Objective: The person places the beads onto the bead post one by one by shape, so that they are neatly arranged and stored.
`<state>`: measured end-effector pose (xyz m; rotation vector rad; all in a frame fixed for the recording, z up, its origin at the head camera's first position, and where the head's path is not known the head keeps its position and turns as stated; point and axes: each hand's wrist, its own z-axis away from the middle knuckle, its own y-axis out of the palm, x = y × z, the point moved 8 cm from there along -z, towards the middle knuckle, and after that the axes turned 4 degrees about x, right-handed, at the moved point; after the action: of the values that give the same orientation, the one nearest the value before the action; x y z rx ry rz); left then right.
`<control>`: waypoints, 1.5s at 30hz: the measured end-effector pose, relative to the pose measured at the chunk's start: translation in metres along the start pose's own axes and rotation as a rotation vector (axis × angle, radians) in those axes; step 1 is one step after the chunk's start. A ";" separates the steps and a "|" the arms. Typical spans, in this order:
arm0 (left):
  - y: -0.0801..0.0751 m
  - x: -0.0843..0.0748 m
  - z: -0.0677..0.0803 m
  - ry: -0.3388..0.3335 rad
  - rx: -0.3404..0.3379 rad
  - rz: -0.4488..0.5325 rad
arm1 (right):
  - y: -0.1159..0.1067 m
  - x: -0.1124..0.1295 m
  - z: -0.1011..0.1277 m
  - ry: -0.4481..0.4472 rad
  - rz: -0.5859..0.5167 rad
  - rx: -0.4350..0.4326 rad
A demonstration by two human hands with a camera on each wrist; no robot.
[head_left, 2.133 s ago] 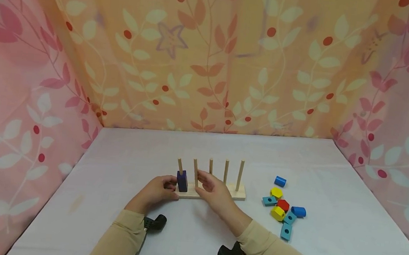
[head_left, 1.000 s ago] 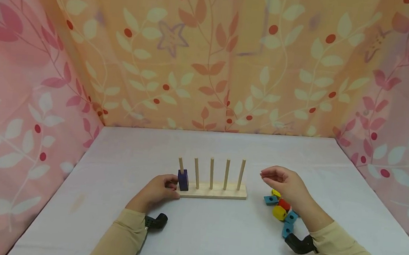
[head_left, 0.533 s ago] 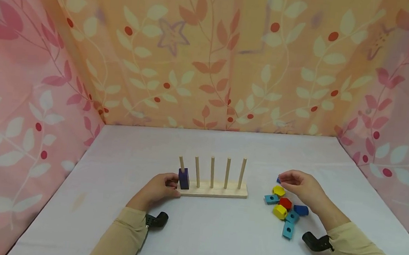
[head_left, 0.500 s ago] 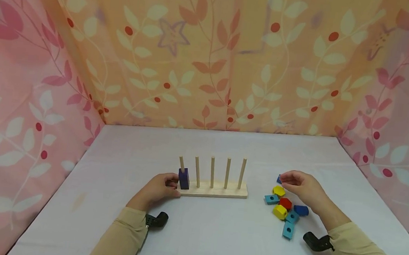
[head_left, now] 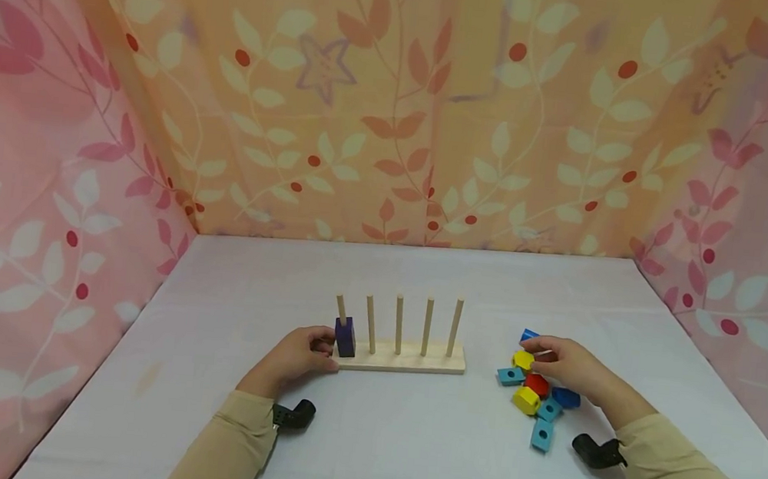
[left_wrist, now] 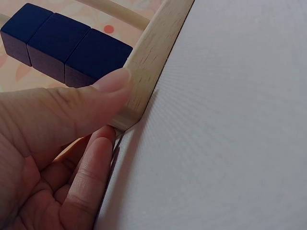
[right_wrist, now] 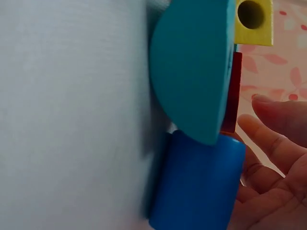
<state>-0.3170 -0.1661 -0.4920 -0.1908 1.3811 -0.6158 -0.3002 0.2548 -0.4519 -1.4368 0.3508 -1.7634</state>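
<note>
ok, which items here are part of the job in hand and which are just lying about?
In the job:
- wooden five-peg board, left hand grips its end
- dark blue square blocks stacked on the leftmost peg
- yellow bead at the right hand fingertips

Lying about:
- red bead
- blue cylinder
- teal blocks
- white tablecloth

Looked like a staged recording booth, not a lived-in room: leaf-print curtains (head_left: 396, 117) closed off back, left and right of frame, white-covered table (head_left: 406, 442) filled the lower half, with toy blocks (head_left: 536, 393) and a peg rack (head_left: 401, 353).
</note>
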 end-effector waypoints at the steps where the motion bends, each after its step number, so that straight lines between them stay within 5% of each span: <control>1: 0.000 0.000 0.000 -0.001 0.001 0.000 | 0.001 0.000 -0.001 0.004 0.015 0.002; 9: -0.002 -0.004 0.001 -0.007 -0.008 -0.016 | 0.004 -0.003 -0.009 0.028 0.125 -0.005; 26: 0.001 -0.002 0.000 0.036 0.007 -0.001 | -0.003 -0.001 -0.006 0.008 0.086 -0.017; 45: 0.000 -0.001 0.001 0.007 -0.010 0.020 | -0.017 0.012 0.000 -0.030 0.081 -0.045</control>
<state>-0.3160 -0.1659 -0.4907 -0.1833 1.3918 -0.5935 -0.3077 0.2564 -0.4322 -1.4585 0.4296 -1.6773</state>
